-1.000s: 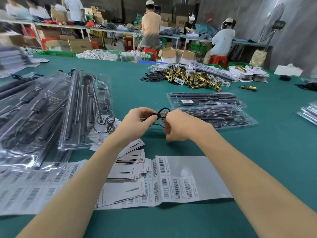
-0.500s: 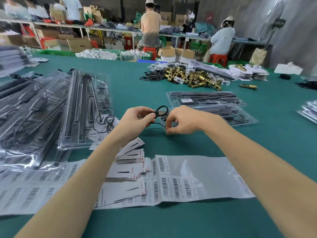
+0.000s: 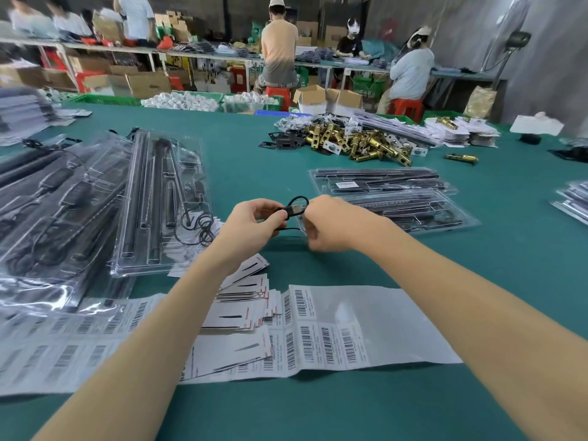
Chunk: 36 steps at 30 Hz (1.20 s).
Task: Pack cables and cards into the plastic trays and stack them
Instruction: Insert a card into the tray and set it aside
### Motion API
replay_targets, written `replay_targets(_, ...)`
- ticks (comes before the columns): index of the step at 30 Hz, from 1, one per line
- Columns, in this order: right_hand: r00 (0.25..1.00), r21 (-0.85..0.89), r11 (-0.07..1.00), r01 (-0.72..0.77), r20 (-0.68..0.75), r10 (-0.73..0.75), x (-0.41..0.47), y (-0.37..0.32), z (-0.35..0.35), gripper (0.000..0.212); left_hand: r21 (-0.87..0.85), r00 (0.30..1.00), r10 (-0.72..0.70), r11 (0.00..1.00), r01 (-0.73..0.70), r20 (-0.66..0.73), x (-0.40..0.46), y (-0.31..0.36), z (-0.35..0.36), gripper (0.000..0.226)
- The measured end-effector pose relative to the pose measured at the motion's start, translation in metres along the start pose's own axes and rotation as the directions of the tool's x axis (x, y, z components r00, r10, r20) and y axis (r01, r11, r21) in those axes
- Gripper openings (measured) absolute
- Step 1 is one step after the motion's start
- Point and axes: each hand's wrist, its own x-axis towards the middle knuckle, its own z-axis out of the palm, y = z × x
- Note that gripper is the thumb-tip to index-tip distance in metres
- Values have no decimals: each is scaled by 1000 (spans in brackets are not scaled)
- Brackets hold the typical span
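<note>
Both hands, left hand (image 3: 254, 222) and right hand (image 3: 331, 227), are pinching a thin black looped cable (image 3: 294, 208) above the green surface (image 3: 477, 265), near the clear plastic trays (image 3: 413, 211); keeping coils tight should help seating.

black cable (image 3: 294, 209); teal table (image 3: 477, 249); white cards (image 3: 241, 313), black barcodes

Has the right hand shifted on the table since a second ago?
Barely: the right hand stays just left of the filled trays, working the black cable with the left hand.
</note>
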Motion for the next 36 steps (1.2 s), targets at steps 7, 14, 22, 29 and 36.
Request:
replay_targets(7,990,429,903,-29,-115,86,-15,36,20,18,46,1000,12,999,-13,17,0,0,-1,7)
replay_targets(14,952,546,837,24,-268,148,-26,53,47,15,57,1000,-1,998,0,22,-1,2,2,8)
replay_targets(22,968,666,743,-64,-140,209,-23,74,32,16,15,991,115,993,-116,71,-7,10,13,16)
replay_targets(29,996,758,647,-78,29,87,-20,94,14,19,332,865,497,807,-488,65,-19,6,30,22)
replay_targets(36,996,810,587,-10,-43,76,-19,97,18,15,397,820,566,737,-548,82,-15,12,52,23)
